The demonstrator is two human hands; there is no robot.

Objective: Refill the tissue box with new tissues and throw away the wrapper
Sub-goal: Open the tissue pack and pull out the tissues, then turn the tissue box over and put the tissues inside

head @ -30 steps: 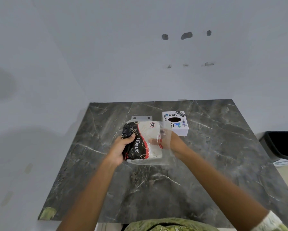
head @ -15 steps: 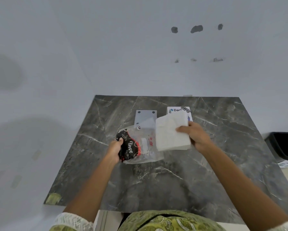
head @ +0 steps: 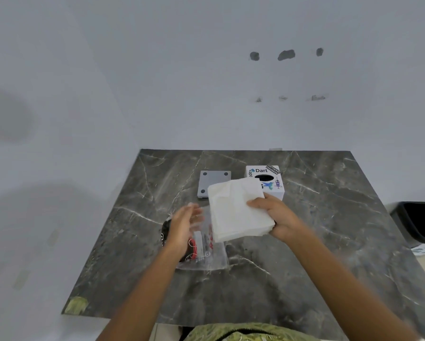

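My right hand [head: 278, 219] grips a thick white stack of tissues [head: 236, 210] and holds it above the table, in front of the white tissue box [head: 268, 179] with a dark round opening and stickers. The clear plastic wrapper [head: 206, 249] with black and red print lies flat on the dark marble table [head: 292, 267]. My left hand [head: 183, 227] hovers over the wrapper with its fingers spread, blurred by motion. A grey square plate [head: 212, 183] with round feet, apparently the box's bottom panel, lies left of the box.
A black bin [head: 418, 222] stands on the floor beyond the table's right edge. White walls rise behind and to the left of the table. A bit of yellow-green tape [head: 77, 305] marks the table's near left corner.
My right hand pulled the tissue stack out of the wrapper and lifted it to the right. My left hand let go of the wrapper, which now lies on the table.
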